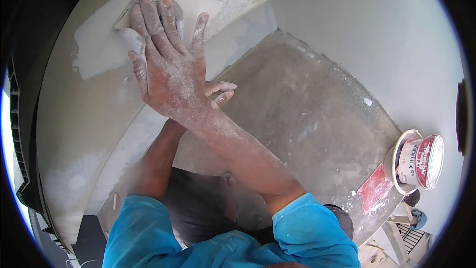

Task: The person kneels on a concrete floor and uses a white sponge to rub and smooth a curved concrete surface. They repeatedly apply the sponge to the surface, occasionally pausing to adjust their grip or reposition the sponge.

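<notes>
In the head view my right hand [171,72], dusted white, is pressed over a curled, pale sheet like sandpaper [130,36], its thumb along the sheet's left edge. Both rest on a white patch [91,54] on the beige curved wall surface [64,119] at upper left. My left hand [220,91] is behind my right wrist, mostly hidden; its visible fingertips stick out to the right, holding nothing that I can see.
A grey, stained platform or floor [297,104] meets a pale wall [386,44]. At right stand stacked buckets [416,161] beside a red-stained flat piece [375,188]. My dark-clad legs [198,208] are below. Wooden pieces [401,218] and a railing show at lower right.
</notes>
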